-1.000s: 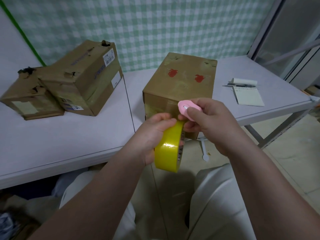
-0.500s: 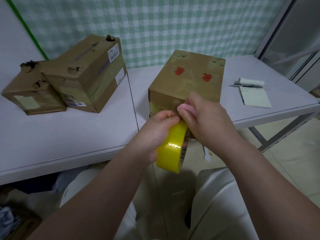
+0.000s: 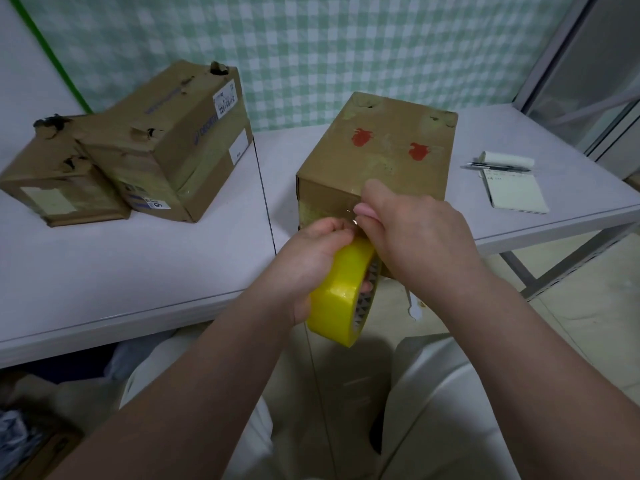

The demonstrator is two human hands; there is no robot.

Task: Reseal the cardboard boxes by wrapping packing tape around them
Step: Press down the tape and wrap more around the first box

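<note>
Through the head camera I saw the left hand (image 3: 311, 261) gripping the yellow tape roll (image 3: 341, 303), its fingers curled through the core so that the roll stood on edge in front of the person's lap, just below the near edge of the white table (image 3: 138, 268). The right hand (image 3: 419, 240) was closed around a small pink tool (image 3: 365, 211), of which only the tip showed above the knuckles. A tiny shiny bit sat between the two hands, and I could not tell whether it was a blade. Both hands met at the top of the roll, right in front of the near face of the cardboard box (image 3: 391, 157) that stood at the table's edge. That face looked glossy with tape, and the top carried two red marks. I could not tell whether either hand touched the box. Well off to the left lay a larger battered box (image 3: 180, 143), tilted and leaning on a smaller torn box (image 3: 52, 188) beside it. On the right side of the table lay a notepad (image 3: 516, 190), with a pen (image 3: 498, 167) and a white paper roll (image 3: 507, 158) just behind it. Behind the table was a green checked wall (image 3: 346, 46).
</note>
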